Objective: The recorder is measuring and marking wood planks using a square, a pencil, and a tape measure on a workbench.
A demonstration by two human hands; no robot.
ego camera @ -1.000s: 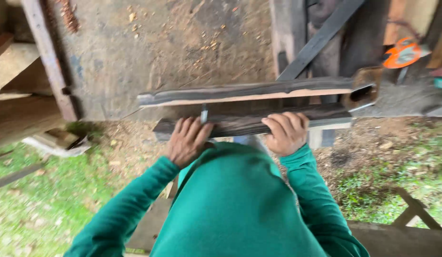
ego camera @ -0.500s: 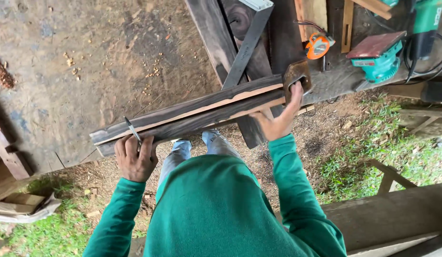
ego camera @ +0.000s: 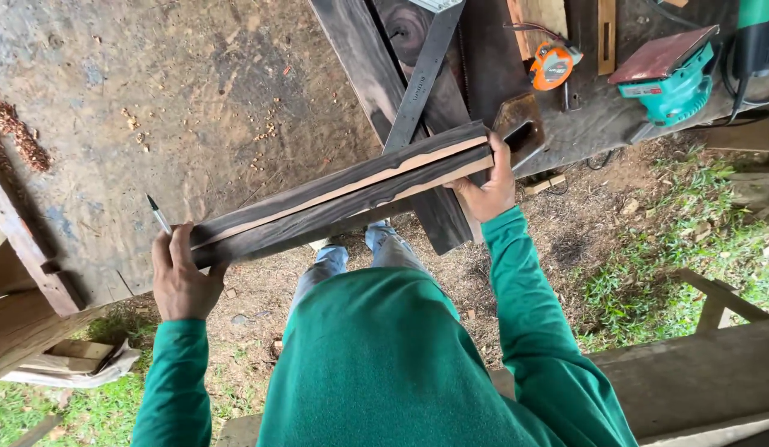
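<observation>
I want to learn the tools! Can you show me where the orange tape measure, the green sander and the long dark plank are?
orange tape measure [ego camera: 552, 66], head view, on its round orange case.
green sander [ego camera: 678, 87], head view, on its green body.
long dark plank [ego camera: 343, 194], head view, on the middle of its dark striped face.

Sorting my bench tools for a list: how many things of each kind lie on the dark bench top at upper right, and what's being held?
Tape measure: 1
Green sander: 1
Metal ruler: 1
Held dark wood plank: 1
Pencil in left hand: 1
Total: 5
</observation>
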